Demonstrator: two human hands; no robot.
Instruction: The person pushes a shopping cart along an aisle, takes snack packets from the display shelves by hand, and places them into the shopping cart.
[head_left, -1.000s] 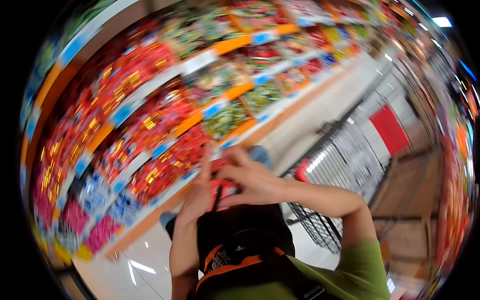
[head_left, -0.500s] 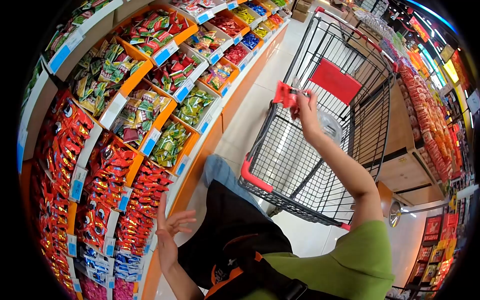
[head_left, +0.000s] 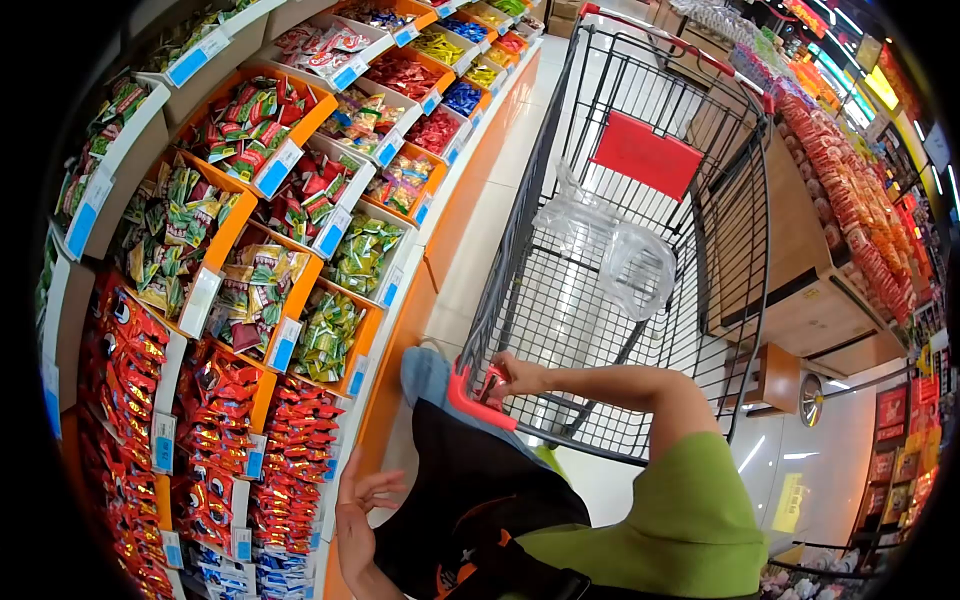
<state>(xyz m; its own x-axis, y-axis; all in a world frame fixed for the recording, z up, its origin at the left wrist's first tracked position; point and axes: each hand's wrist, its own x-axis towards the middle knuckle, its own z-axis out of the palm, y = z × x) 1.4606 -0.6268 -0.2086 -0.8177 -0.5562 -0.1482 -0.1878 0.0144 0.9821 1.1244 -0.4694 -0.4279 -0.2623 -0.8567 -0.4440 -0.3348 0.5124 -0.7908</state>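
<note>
My right hand (head_left: pixel 520 375) is closed around a small red packet (head_left: pixel 491 386), at the red corner (head_left: pixel 480 410) of the shopping cart (head_left: pixel 580 425). The fingers cover part of the packet. Clear plastic bags (head_left: pixel 638 268) lie inside the cart, over its wire bottom. Low on the left, my left hand (head_left: pixel 360 510) is open and holds nothing, fingers apart. Nearest to it are red snack packets (head_left: pixel 290 460) stacked on the shelf, though I cannot tell whether it touches the shelf edge.
Tilted bins hold green packets (head_left: pixel 330 335) and other wrapped snacks along the left. An orange shelf base (head_left: pixel 425 285) runs beside the cart. To the right stands a wooden display stand (head_left: pixel 800 290) topped with red packages (head_left: pixel 850 190). Pale tiled floor (head_left: pixel 460 300) shows between shelf and cart.
My right hand has come down and left with the red packet, from above the cart to its near corner. My left hand stays open, slightly lower in view. The view has shifted.
</note>
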